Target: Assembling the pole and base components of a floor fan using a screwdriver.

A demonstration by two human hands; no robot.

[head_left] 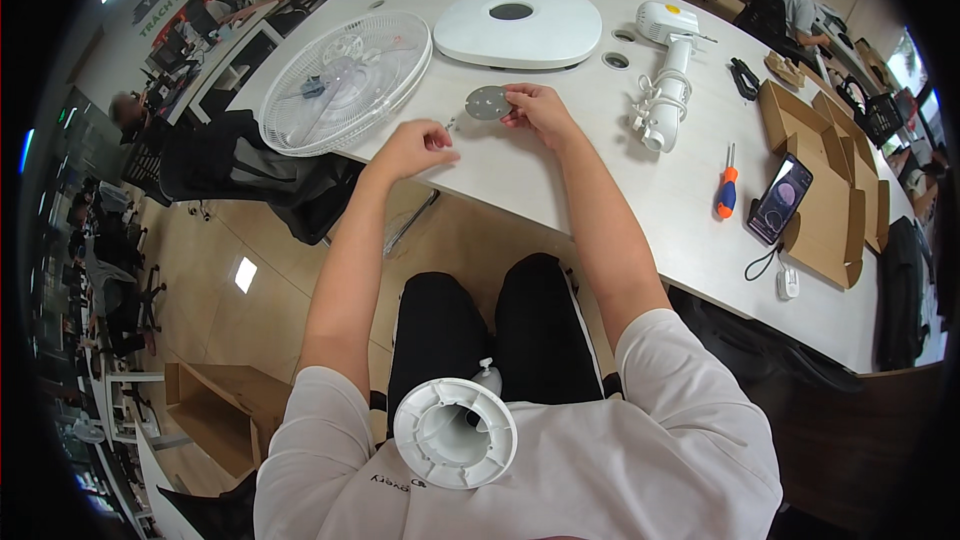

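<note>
My right hand (538, 118) pinches the edge of a round grey metal plate (486, 103) with several small holes, holding it at the table's near edge. Left of it, my left hand (417, 148) is half curled, thumb and forefinger apart, with nothing visible between them. Just beyond its fingertips lie a few tiny screws (451, 126). A white fan base (518, 27) with a dark oval opening rests past both hands. To the left is a fan head (346, 83) in its white wire cage. A white tubular fan stand part (455, 434), its flanged round end facing up, sits against my lap.
At the right lie a white fan motor and neck (668, 75) with coiled cord, an orange-and-blue screwdriver (727, 190), a phone (780, 198) and opened cardboard boxes (825, 215). A chair draped with dark cloth (240, 155) touches the left side. Another carton (225, 410) is on the floor.
</note>
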